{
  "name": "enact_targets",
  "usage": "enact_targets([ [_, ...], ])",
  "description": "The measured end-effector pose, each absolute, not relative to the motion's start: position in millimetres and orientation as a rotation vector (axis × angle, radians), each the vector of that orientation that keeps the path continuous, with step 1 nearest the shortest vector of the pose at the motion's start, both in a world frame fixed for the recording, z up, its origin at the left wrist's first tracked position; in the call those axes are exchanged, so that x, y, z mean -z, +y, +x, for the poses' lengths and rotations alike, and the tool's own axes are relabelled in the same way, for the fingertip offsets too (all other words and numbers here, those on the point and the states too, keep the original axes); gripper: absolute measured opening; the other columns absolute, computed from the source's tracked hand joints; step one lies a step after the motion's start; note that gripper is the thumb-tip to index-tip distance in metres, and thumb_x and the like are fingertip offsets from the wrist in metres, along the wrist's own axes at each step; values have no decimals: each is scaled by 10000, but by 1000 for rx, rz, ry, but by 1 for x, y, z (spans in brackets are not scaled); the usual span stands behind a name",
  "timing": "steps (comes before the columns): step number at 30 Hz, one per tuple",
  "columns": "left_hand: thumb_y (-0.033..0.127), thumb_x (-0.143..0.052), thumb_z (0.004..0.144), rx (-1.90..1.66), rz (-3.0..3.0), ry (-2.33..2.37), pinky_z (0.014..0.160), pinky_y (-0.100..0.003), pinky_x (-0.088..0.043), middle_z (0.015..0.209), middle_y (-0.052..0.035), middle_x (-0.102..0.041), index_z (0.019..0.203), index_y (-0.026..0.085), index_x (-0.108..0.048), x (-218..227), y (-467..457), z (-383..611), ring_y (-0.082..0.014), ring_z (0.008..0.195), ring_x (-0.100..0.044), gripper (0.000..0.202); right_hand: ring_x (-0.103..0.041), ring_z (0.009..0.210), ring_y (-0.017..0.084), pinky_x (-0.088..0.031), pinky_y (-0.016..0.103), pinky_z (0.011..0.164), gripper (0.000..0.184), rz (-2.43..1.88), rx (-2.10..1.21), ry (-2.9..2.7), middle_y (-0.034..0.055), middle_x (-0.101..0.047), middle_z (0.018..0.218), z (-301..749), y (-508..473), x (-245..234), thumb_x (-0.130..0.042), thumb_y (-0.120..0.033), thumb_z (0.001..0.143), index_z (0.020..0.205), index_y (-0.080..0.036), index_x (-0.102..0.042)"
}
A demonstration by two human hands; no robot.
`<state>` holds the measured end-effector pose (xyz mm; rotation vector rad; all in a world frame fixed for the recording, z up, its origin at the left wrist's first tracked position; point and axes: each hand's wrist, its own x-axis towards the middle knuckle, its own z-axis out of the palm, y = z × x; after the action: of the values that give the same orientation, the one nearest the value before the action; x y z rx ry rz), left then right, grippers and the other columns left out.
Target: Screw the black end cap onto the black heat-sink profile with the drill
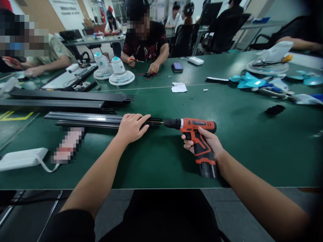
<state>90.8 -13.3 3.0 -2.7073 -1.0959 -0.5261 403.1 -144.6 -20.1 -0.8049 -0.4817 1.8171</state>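
Note:
My right hand (210, 143) is wrapped round the grip of an orange and black cordless drill (198, 126), a finger near its trigger. The drill points left, its bit at the right end of a long black bar (85, 117) lying on the green table. Whether the bit touches a screw there is too small to tell. Near that end, my left hand (132, 127) lies over the bar and grips it, thumb and forefinger stretched to the right. Part of the bar is hidden beneath this hand. A second thin dark strip (88, 124) runs along its near side.
More black bars (63, 97) lie behind at left. A phone (68, 144) and a white power bank (22, 158) are at near left. Fan parts (122, 72) stand farther back; blue fan blades (248, 80) lie at right. A co-worker (147, 40) sits opposite with a screwdriver.

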Motion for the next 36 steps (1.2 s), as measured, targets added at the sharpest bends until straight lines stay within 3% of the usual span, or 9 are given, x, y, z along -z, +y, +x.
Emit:
enact_targets([
  [6,482,-464,1061,500,-2693,-1016,1234,-588,-215,1130,-61,-757,1419,311,-664,-10,-9,89,-251,986,-707,444,-556,622,161,-554,347,645,349,-799,-1816,-475,81,-740,950,403,-145,21,-671,-443,913,1199,-243,-648],
  [8,475,-471,1055,501,-2734,-1005,1215,-571,-266,1132,-75,-747,1435,300,-658,-10,-7,88,-257,1006,-696,459,-553,622,162,-552,348,644,338,-791,-1814,-469,84,-740,957,403,-144,21,-660,-435,920,1195,-239,-652],
  [11,486,-455,1053,492,-2790,-1022,1062,-501,-430,1179,-100,-726,1436,283,-659,-7,-4,88,-279,1041,-666,479,-556,629,167,-553,355,645,338,-785,-1816,-468,94,-739,969,403,-144,21,-663,-424,919,1197,-231,-651],
  [14,540,-444,1055,497,-2778,-1045,947,-436,-471,1197,-91,-721,1428,290,-656,-4,-3,87,-273,1024,-650,496,-556,635,176,-554,369,643,342,-795,-1818,-467,94,-739,963,404,-144,21,-678,-428,908,1193,-241,-649],
  [18,601,-460,1046,527,-2751,-1051,935,-426,-468,1185,-83,-729,1401,293,-665,0,-3,87,-270,1018,-647,512,-553,635,177,-554,367,648,334,-811,-1814,-478,93,-736,977,404,-144,22,-657,-444,919,1192,-251,-644],
  [25,526,-526,1031,606,-2756,-1067,975,-444,-488,1163,-83,-743,1345,272,-686,2,-3,89,-275,1064,-668,435,-557,636,171,-556,350,641,325,-794,-1830,-447,91,-744,980,405,-144,23,-662,-425,920,1194,-251,-643],
  [33,507,-569,1015,635,-2753,-1100,1002,-460,-495,1344,-82,-712,1312,257,-682,-1,-6,91,-296,1152,-688,405,-562,629,158,-563,329,645,360,-772,-1833,-421,119,-746,960,403,-144,21,-679,-402,912,1204,-193,-656],
  [36,535,-555,1026,616,-2759,-1083,1000,-458,-491,1280,-67,-747,1313,253,-675,-1,-6,91,-292,1128,-701,420,-561,627,160,-564,330,642,361,-771,-1829,-425,114,-747,956,403,-144,21,-678,-407,912,1207,-199,-657],
])
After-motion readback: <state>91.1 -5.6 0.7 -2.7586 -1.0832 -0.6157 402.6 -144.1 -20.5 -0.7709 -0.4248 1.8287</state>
